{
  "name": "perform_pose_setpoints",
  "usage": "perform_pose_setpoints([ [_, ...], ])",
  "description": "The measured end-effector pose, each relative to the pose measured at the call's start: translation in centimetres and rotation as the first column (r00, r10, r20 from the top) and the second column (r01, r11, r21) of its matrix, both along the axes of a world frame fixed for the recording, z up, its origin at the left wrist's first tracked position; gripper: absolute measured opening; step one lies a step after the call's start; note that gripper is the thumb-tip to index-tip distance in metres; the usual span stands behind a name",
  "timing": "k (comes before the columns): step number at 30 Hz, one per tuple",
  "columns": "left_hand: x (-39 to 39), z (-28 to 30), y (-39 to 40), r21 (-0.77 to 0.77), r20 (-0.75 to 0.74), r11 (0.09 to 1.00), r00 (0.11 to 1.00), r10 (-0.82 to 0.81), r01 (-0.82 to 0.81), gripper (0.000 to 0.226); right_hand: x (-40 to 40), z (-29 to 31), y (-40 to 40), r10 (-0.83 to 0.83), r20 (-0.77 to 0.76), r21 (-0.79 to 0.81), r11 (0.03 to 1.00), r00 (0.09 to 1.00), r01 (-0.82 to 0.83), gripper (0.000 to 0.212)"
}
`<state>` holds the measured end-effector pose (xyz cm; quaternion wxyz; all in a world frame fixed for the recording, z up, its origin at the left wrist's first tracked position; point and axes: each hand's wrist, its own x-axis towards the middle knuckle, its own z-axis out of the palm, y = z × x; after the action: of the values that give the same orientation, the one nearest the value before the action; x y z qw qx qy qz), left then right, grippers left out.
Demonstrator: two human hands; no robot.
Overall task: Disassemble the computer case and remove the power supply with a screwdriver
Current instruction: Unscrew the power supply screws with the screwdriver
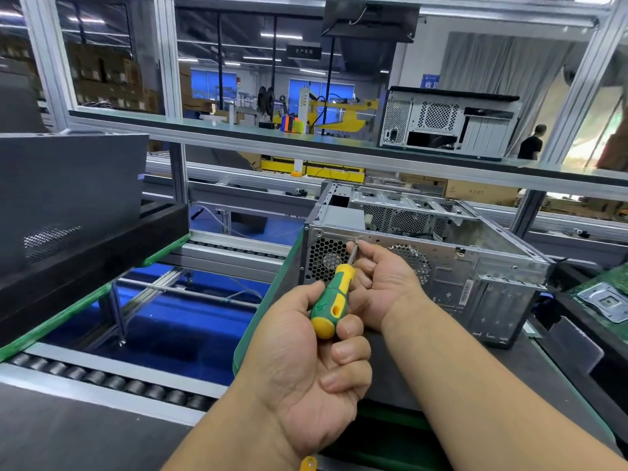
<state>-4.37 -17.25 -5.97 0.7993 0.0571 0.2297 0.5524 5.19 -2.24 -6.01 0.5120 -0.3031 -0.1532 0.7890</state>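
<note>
Left hand: the left hand (306, 348) is curled round the green-and-yellow handle of the screwdriver (331, 300), palm turned up, fingers wrapped over the butt of the handle.
Right hand: the right hand (380, 280) reaches across in front of the case, its fingertips pinching the metal shaft of the screwdriver close to the tip.
Screwdriver: tilted up and to the right, its tip set against the upper edge of the rear panel, at a screw too small to make out.
Computer case: the computer case (441, 266) lies on its side on the desk (509, 379), rear panel facing the camera, upper side open so the bare metal frame shows inside.
Power supply: the power supply (326, 260) sits in the left end of the case; its honeycomb fan grille shows just left of the screwdriver shaft.
Desk: dark mat with a green edge, under both forearms.
Circuit board: a green circuit board (601, 297) lies at the right edge, apart from the case.
Roller conveyor: a roller conveyor (112, 379) runs to the left of the desk.
Black panel: a black panel (68, 192) stands at far left beyond the rollers.
Shelf: a shelf (272, 137) crosses above the case.
Second case: a second case (448, 120) stands on that shelf, to the right.
Background person: a person in black (531, 142) stands far behind, by the second case.
</note>
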Motion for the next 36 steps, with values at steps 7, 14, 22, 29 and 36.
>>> perform_pose_setpoints([
  [7, 0.4, -0.4, 0.0, 0.064, -0.147, 0.997, 0.988, 0.053, -0.044, 0.049, -0.4, -0.4, 0.0, -0.067, -0.058, -0.018, 0.998, 0.996, 0.066, 0.029],
  [14, 1.5, -1.8, 0.4, 0.182, -0.315, 0.968, 0.923, 0.223, -0.171, 0.037, 1.1, -3.7, -0.8, -0.045, -0.157, -0.004, 0.999, 0.987, 0.045, 0.019],
  [22, 1.2, -3.7, 2.2, 0.382, -0.539, 0.845, 0.651, 0.533, -0.376, 0.038, 2.1, -7.2, -1.5, 0.174, 0.028, 0.013, 0.984, 0.984, -0.175, 0.018],
  [29, -1.5, -8.3, 1.8, 0.568, -0.816, 0.823, -0.15, 0.558, -0.028, 0.014, 0.1, -5.8, -0.7, 0.468, 0.449, -0.022, 0.858, 0.762, -0.514, 0.018],
  [36, -1.7, -11.2, 0.3, 0.47, -0.88, 0.873, -0.152, 0.45, -0.133, 0.016, 0.0, -5.6, 0.5, 0.611, 0.495, -0.094, 0.745, 0.618, -0.661, 0.034],
])
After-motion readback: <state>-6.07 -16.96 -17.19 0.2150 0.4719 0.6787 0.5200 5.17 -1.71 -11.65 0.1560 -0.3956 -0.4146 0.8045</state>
